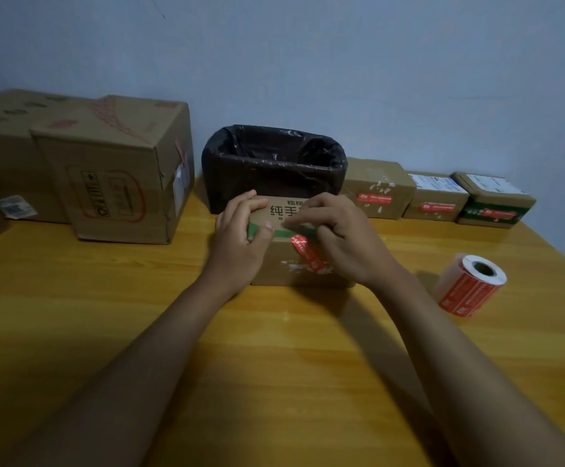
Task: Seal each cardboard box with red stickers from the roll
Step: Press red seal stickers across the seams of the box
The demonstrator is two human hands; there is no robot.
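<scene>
A small cardboard box (pixel 286 269) with a green stripe and black print stands mid-table. A red sticker (pixel 308 253) runs slantwise from its top edge down the front face. My left hand (pixel 240 237) grips the box's left top corner, thumb on the lid. My right hand (pixel 338 235) lies over the right side, its fingers pressing the lid near the sticker's upper end. The roll of red stickers (pixel 470 286) lies on its side to the right, apart from both hands.
A bin lined with a black bag (pixel 274 166) stands right behind the box. Three small boxes with red stickers (pixel 438 200) line the back right. Large cartons (pixel 112 170) fill the back left. The wooden table (pixel 274 365) extends toward me.
</scene>
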